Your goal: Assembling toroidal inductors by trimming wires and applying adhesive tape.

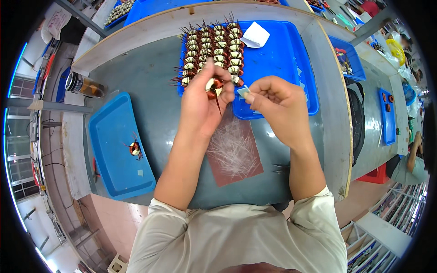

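Note:
My left hand (195,107) is closed around a copper-wound coil (214,86) with a cream middle and a dark wire end hanging down. Just to its right, my right hand (287,109) pinches a small pale flat piece (243,91) between thumb and fingers. Both hands are over the near edge of a blue tray (277,48). Several rows of similar coils (217,48), their dark wire ends sticking out, fill the tray's left side. A folded white paper (256,35) lies beside them, and small pale pieces are scattered along the tray's right part.
At left, a lighter blue tray (107,175) holds one coil (134,148) and a small pale piece. A scratched reddish-brown board (225,170) lies below my hands. A lidded jar (86,85) rests far left. Beyond the wooden partition (334,136), a co-worker's arm (413,157) shows.

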`<state>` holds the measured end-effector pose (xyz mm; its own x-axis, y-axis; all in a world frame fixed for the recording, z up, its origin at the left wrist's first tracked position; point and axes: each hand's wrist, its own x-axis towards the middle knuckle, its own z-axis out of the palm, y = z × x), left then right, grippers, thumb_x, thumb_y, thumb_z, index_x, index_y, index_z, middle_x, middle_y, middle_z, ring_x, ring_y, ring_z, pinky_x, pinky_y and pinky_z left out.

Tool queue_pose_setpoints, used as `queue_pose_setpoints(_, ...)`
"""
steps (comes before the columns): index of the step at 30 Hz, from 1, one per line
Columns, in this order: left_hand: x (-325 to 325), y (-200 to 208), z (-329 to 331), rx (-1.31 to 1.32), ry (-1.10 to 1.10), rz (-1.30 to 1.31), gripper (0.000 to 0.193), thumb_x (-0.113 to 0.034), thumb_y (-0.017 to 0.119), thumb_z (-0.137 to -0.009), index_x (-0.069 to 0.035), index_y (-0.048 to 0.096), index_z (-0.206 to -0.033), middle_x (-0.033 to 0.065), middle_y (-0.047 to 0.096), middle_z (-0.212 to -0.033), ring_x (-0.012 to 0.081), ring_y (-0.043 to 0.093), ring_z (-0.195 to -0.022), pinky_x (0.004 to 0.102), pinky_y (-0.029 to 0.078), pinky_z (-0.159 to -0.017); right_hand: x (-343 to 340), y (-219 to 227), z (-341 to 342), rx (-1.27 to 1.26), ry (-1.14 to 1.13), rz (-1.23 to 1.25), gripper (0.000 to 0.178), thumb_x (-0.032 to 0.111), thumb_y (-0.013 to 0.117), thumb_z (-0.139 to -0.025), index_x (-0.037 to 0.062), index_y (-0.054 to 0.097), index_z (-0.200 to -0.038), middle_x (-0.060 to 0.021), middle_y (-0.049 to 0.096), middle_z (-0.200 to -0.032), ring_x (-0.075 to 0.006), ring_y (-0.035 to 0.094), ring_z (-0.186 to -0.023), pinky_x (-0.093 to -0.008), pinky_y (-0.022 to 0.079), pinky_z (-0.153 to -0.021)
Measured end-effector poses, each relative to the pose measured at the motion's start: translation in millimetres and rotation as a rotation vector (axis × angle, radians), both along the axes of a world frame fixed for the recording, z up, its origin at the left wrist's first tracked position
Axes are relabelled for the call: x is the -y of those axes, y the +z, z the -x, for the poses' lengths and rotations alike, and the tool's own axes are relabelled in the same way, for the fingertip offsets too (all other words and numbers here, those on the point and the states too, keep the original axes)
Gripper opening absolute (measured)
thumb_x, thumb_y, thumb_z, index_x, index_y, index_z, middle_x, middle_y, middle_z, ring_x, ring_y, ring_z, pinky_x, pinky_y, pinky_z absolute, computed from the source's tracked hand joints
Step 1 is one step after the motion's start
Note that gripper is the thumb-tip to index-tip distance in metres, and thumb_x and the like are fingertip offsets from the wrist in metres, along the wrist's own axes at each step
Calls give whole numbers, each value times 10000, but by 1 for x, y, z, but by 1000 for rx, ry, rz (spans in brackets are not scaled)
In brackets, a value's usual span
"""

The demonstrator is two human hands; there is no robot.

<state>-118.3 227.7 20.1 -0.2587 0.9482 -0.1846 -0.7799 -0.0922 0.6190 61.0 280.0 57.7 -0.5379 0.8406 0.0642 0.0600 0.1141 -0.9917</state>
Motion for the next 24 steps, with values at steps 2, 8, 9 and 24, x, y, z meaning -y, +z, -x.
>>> queue_pose_setpoints(2,-2,-15,3,291,46,-11,300,-317,548,-1098,-43,629,-1005,118,694,-995,236,726,-871,386,648,-766,10,-3,7,-59,-28,-39,77,39,735,-947,-34,721,-970,-24,715,-822,-51,618,-736,-234,502,-646)
queue_pose_setpoints(8,-5,-14,-22,346,5,-45,341,-344,523,-1106,-39,648,-1020,188,706,-1178,319,679,-1176,477,570,-1014,18,-26,28,26,-175,-592,58,66,735,-905,27,713,-941,-143,720,-852,-324,710,-728,-393,547,-633)
queue_pose_setpoints(9,-4,-17,-21,346,-26,-92,360,-354,508,-1111,-38,656,-1023,190,704,-1203,327,672,-1201,460,568,-1022,17,-28,29,26,-174,-591,58,66,735,-905,27,713,-941,-143,720,-852,-324,710,-728,-393,547,-633)
queue_pose_setpoints(24,-3,-13,-28,234,-38,-28,362,-368,535,-1099,-55,669,-977,163,728,-1147,280,700,-1119,423,573,-976,14,-38,27,175,-141,-926,110,36,706,-907,30,650,-1002,-136,660,-868,-347,668,-789,-454,528,-687)
